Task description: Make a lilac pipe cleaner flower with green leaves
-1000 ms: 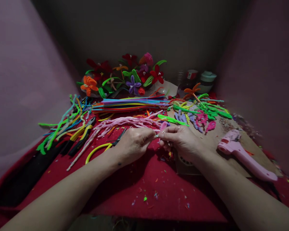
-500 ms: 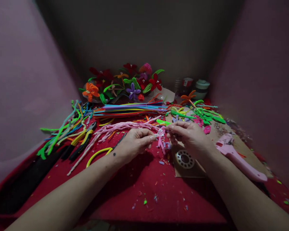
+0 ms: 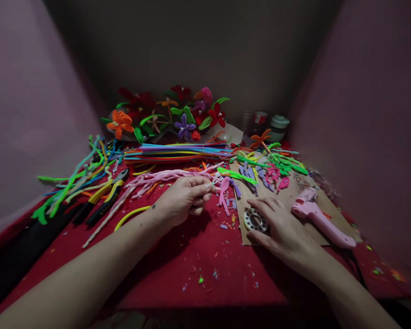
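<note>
My left hand is in a tight pinch, thumb against forefinger, on a tuft of white strands, tips fanned towards the far edge of the desk. Pink loop just beyond those fingertips, to the right, tails towards the near edge; can't tell whether it joins the tuft. My right hand is spread wide, nothing lifted, thumb and fingers about a holed spool at the near left corner of the cardboard; contact unclear. Partway, I judge: tuft gathered, no ring of petals round it yet. Farther out on the cardboard, purple petals and green leaves lie loose, parts left to use, I'd say; glue gun near its right edge. Towards the desk's far edge, flowers look finished.
</note>
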The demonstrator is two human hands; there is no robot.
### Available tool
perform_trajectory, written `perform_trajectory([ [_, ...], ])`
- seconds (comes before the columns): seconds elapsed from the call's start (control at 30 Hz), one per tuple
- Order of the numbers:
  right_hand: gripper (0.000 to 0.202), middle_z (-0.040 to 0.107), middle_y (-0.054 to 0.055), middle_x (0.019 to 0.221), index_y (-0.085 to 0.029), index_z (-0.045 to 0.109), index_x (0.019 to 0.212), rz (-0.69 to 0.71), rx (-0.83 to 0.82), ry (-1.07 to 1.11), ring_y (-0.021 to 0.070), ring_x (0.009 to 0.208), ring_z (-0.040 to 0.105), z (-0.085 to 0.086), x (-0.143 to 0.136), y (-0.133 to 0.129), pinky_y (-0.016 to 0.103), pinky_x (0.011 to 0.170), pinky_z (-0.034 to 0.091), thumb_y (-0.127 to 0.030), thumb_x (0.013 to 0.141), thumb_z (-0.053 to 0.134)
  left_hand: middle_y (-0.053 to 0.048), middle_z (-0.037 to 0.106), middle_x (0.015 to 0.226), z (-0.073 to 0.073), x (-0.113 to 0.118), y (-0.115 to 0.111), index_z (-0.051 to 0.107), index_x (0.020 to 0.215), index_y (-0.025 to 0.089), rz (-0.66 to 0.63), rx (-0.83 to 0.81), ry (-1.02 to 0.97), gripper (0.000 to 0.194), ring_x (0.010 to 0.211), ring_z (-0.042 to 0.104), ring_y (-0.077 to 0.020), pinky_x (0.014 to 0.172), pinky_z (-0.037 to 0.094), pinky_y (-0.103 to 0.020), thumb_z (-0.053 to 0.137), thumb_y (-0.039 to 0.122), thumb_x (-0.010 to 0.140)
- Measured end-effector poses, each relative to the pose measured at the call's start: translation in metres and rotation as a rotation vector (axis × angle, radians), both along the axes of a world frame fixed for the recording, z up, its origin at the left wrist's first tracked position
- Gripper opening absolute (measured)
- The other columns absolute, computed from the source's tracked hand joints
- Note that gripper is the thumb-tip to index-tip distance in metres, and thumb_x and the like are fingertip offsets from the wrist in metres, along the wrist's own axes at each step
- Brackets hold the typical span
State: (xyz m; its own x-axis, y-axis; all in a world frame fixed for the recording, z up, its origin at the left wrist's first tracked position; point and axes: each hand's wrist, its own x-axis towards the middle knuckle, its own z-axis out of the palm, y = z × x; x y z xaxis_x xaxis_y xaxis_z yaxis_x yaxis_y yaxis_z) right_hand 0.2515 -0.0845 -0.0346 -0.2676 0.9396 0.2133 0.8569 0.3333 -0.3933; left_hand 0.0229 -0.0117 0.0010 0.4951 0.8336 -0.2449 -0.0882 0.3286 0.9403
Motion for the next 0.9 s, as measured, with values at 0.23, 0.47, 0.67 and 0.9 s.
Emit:
perform_trajectory([
  [0.23,0.038,0.061,0.009,0.103,-0.022,0.052,0.115,-0.041,-0.072,0.336,0.0248,0.096,0.058,0.017,-0.005,0.002,0.039,0.083,0.047,-0.030,0.078,0.058,0.004,0.050,0.058,-0.002,0.001,-0.003,0.050,0.069,0.013,0.034,-0.019,-0.028,0.018,0.038,0.029,-0.0007,0.035,0.022,-0.013,0.062,0.024,0.076],
  [0.47,0.046,0.061,0.005,0.095,-0.024,0.050,0.118,0.019,-0.151,0.676,0.0192,0.086,0.059,0.022,-0.026,0.017,0.031,0.072,0.050,-0.032,0.075,0.064,-0.005,0.063,0.074,-0.002,0.003,-0.003,0.051,0.072,0.012,0.048,-0.077,-0.197,0.010,0.042,0.043,-0.0034,0.034,0.031,-0.014,0.057,0.014,0.080],
  [0.67,0.048,0.059,0.003,0.085,-0.021,0.047,0.119,0.107,-0.183,0.683,0.0156,0.075,0.057,0.025,-0.045,0.034,0.029,0.066,0.048,-0.029,0.074,0.063,-0.005,0.060,0.063,-0.002,0.002,-0.002,0.057,0.074,0.009,0.048,-0.116,-0.195,0.005,0.045,0.051,-0.0073,0.034,0.033,-0.015,0.057,0.012,0.078],
  [0.9,0.049,0.060,0.003,0.079,-0.019,0.048,0.119,0.098,-0.263,0.542,0.0151,0.066,0.055,0.033,-0.058,0.044,0.027,0.057,0.044,-0.033,0.074,0.062,-0.003,0.057,0.055,-0.003,0.001,0.001,0.057,0.064,0.008,0.060,-0.037,-0.158,0.014,0.035,0.048,-0.0053,0.036,0.035,-0.016,0.055,0.011,0.077],
])
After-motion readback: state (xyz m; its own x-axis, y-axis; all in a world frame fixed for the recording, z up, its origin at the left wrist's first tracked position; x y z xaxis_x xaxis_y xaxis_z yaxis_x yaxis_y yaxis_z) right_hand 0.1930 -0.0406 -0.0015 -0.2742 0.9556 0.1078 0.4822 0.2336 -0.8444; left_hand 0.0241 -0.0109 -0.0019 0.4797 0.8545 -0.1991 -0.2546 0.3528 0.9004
